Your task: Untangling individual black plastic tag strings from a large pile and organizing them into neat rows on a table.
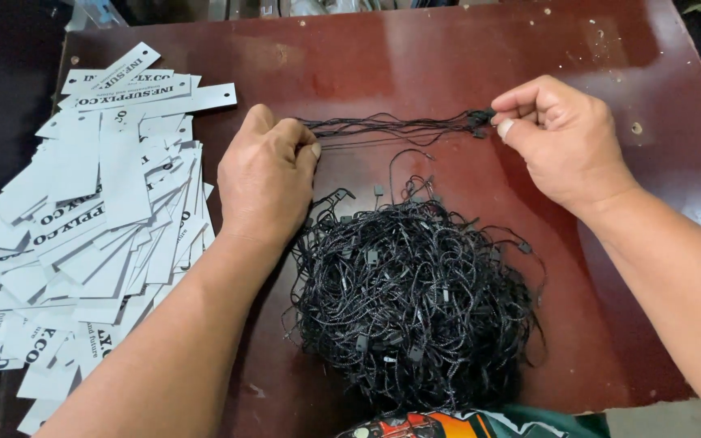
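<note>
Hands [265, 174] — taut black strings [391, 127]

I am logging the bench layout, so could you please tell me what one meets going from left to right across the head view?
Pile of white paper tags → left hand → bundle of black strings held taut → right hand.
</note>
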